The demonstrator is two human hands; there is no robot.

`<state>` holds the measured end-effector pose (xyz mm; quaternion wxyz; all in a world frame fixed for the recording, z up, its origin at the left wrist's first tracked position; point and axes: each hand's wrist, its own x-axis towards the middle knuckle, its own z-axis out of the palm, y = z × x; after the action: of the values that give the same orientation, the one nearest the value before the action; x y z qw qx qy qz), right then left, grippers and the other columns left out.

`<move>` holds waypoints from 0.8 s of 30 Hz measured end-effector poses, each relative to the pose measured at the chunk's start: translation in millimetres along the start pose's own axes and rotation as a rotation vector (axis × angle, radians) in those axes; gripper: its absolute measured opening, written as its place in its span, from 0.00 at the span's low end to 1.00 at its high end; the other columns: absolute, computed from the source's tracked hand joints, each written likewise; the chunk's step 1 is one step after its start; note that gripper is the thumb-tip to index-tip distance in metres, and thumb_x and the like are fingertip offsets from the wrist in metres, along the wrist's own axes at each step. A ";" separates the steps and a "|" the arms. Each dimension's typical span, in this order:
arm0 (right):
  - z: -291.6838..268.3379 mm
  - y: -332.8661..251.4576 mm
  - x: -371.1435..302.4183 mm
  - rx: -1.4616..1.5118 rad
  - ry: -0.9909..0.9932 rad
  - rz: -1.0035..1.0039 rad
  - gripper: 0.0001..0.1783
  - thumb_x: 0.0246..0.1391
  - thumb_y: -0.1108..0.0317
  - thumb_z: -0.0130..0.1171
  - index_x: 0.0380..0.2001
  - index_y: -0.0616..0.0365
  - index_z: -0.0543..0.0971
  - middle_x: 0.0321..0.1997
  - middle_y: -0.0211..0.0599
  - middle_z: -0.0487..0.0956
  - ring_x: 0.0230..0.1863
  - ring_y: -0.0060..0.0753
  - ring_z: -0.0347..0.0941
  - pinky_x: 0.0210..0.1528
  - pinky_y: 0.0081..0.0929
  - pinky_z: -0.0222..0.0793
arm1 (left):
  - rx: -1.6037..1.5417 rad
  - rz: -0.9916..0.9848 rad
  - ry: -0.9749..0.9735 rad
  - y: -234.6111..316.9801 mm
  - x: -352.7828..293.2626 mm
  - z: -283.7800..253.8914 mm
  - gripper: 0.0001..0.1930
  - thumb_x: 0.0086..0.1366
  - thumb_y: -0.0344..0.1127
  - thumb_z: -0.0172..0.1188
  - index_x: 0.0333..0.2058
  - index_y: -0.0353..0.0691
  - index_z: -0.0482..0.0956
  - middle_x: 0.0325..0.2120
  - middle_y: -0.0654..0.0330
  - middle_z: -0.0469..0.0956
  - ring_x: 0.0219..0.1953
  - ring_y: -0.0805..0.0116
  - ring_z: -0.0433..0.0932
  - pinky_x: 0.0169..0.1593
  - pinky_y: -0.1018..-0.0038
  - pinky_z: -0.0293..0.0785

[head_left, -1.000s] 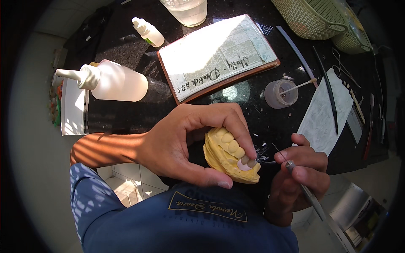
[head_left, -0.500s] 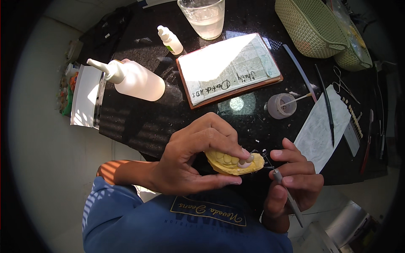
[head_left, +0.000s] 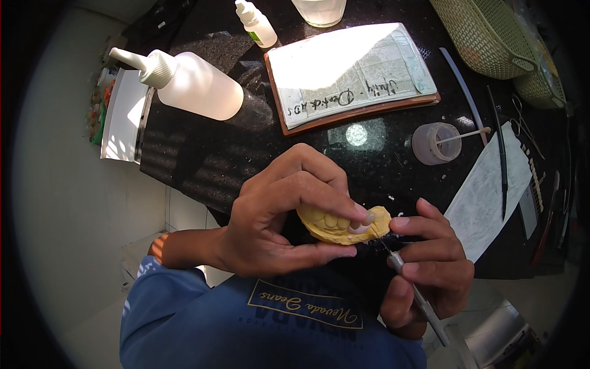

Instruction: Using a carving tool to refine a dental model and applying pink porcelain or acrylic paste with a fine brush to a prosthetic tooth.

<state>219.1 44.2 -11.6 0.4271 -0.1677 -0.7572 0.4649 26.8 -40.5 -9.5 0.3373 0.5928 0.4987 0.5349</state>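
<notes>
A yellow dental cast (head_left: 329, 232) with a row of moulded teeth is gripped between the thumb and fingers of my left hand (head_left: 286, 215). Pale artificial teeth (head_left: 367, 219) sit over a pinkish-white patch near its right end, a left fingertip pressing beside them. My right hand (head_left: 430, 267) holds a slim metal dental carver (head_left: 424, 305) like a pen. Its thin tip reaches the cast beside the pinkish patch; whether it touches is too fine to tell. The right index fingertip is at the cast's right edge.
Beyond my hands lies a paper-covered board (head_left: 356, 74). Left of it are a large spouted bottle (head_left: 200, 86) and a small dropper bottle (head_left: 261, 31). A jar with a swab (head_left: 436, 144), white paper (head_left: 488, 190), a black tool (head_left: 498, 147), scissors-like forceps (head_left: 524, 126) and woven baskets (head_left: 485, 37) occupy the right.
The carver's tip has moved left onto or close to the cast, with my right hand nearer it. My view has shifted, so the table things appear higher and mostly further right.
</notes>
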 end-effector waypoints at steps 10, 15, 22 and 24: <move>0.1 -2.8 3.4 -0.022 -0.008 0.025 0.12 0.40 0.72 0.64 0.30 0.52 0.72 0.22 0.31 0.77 0.37 0.42 0.80 0.53 0.46 0.69 | 0.000 -0.015 0.004 1.2 0.5 -0.3 0.21 0.43 0.22 0.73 0.37 0.37 0.76 0.35 0.58 0.66 0.36 0.72 0.72 0.45 0.73 0.77; 1.5 0.2 2.7 -0.014 -0.006 0.019 0.13 0.40 0.72 0.65 0.30 0.52 0.73 0.23 0.31 0.78 0.37 0.42 0.80 0.53 0.46 0.69 | 0.020 -0.007 0.010 0.3 -0.4 -0.1 0.21 0.43 0.22 0.73 0.37 0.37 0.76 0.35 0.58 0.65 0.36 0.71 0.72 0.44 0.72 0.78; 1.0 0.2 3.0 -0.011 -0.026 0.016 0.14 0.39 0.72 0.66 0.31 0.52 0.73 0.23 0.31 0.78 0.37 0.42 0.80 0.54 0.46 0.68 | 0.053 0.000 0.001 0.8 -0.7 -0.7 0.21 0.43 0.22 0.73 0.37 0.37 0.76 0.35 0.58 0.65 0.36 0.71 0.72 0.44 0.72 0.78; 1.1 0.2 3.2 -0.005 -0.019 0.019 0.14 0.39 0.72 0.65 0.31 0.52 0.73 0.24 0.31 0.78 0.37 0.42 0.80 0.54 0.47 0.68 | 0.050 -0.002 0.002 0.4 -0.4 -1.1 0.20 0.43 0.23 0.73 0.37 0.37 0.76 0.35 0.58 0.65 0.36 0.71 0.72 0.44 0.72 0.78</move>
<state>216.4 45.8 -10.4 0.4149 -0.1713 -0.7608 0.4687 25.9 -41.1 -8.9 0.3221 0.6000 0.5129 0.5226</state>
